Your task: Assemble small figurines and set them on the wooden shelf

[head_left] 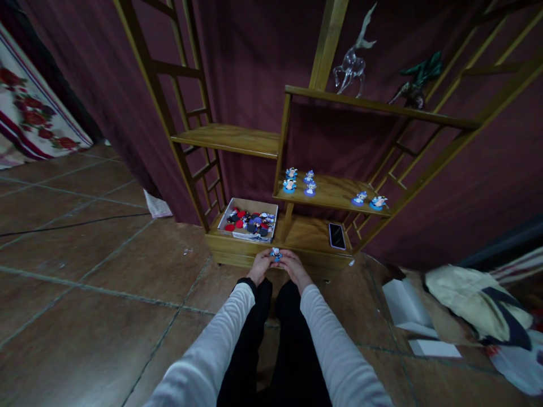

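Note:
Between my left hand (260, 267) and my right hand (294, 268) is a small figurine (276, 254) with a white top and a blue base. Fingers of both hands close on it from either side, just in front of the shelf unit's lower edge. Beyond my left hand stands an open cardboard box (254, 205) filled with more small figurines, several showing red or dark round bases. On the middle shelf (328, 191), similar figurines (310, 188) stand upright: a group at the left end, and a purple-based one (359, 198) beside a blue-based one (378, 202) at the right.
A phone (337, 236) lies on the bottom shelf at right. A clear deer ornament (352, 68) and a dark green sculpture (418, 82) occupy the upper shelf. White box pieces (408, 308) and a pale bag (470, 299) lie on the floor at right. A cable (85, 224) crosses the left floor.

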The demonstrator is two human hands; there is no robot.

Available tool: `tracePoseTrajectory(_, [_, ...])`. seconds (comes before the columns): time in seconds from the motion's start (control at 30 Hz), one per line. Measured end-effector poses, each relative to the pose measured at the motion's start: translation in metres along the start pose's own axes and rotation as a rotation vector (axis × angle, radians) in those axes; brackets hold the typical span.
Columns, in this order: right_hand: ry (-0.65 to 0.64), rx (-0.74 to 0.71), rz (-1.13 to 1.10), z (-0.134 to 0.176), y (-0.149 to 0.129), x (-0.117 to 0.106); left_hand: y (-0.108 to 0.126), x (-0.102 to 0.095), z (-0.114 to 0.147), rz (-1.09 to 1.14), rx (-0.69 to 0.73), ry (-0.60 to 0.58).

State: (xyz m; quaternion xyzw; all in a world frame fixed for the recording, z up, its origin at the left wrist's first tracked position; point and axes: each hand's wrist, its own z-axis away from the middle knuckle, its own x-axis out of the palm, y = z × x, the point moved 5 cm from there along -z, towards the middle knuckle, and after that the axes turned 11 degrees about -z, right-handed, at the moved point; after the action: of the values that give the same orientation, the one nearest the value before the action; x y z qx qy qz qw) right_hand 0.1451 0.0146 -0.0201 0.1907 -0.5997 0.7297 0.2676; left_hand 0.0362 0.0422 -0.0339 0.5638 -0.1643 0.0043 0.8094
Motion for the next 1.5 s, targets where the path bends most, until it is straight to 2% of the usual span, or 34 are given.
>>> tracePoseTrajectory(0.37, [-0.014, 0.005, -0.010, -0.0042, 0.0040, -0.0032, -0.0010, 0.0005, -0.0012, 0.020, 0.004, -0.015])
tracePoseTrajectory(0.63, [0.028, 0.003, 0.008, -0.0061, 0.0055, -0.0070, -0.0011, 0.0003, -0.0013, -0.007, 0.020, -0.021])
tracePoseTrajectory(0.77, [0.002, 0.002, 0.007, -0.0071, 0.0066, -0.0071, -0.0001, 0.0015, 0.0001, -0.017, 0.030, -0.019])
tracePoseTrajectory(1.33, [0.007, 0.005, 0.009, -0.0032, 0.0058, -0.0035, -0.0017, 0.0025, -0.0025, -0.076, 0.085, 0.051])
tracePoseTrajectory(1.5, [0.041, -0.002, 0.002, -0.0041, 0.0048, -0.0077, -0.0008, 0.0054, -0.0002, -0.052, 0.054, 0.039])
